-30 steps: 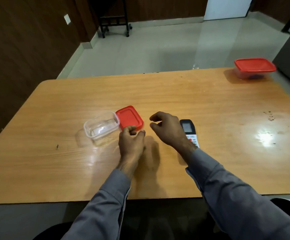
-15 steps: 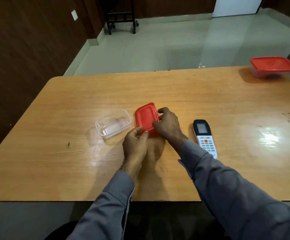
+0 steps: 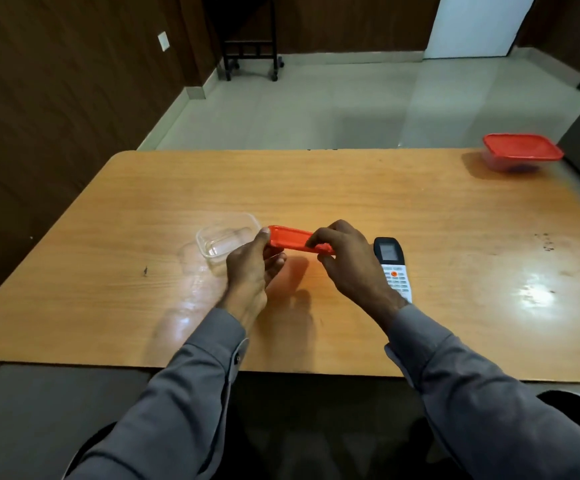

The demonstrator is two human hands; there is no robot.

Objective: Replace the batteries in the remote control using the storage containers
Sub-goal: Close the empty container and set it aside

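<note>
A red lid [image 3: 292,240] is lifted off the wooden table [image 3: 351,188], tilted, held at both ends. My left hand [image 3: 250,271] grips its left end and my right hand [image 3: 347,261] grips its right end. Just left of the lid stands a small clear container [image 3: 228,241], open, with pale cylindrical shapes inside that look like batteries. The remote control [image 3: 393,268], white with a dark screen end, lies face up to the right, partly hidden behind my right wrist.
A second clear container with a red lid [image 3: 522,152] on it sits at the table's far right corner. A black wheeled stand [image 3: 250,53] is on the floor beyond the table. Dark wall panels run along the left.
The red lid lay flat on the table beside the clear container. Both hands took hold of it and raised it off the table, tilting it.
</note>
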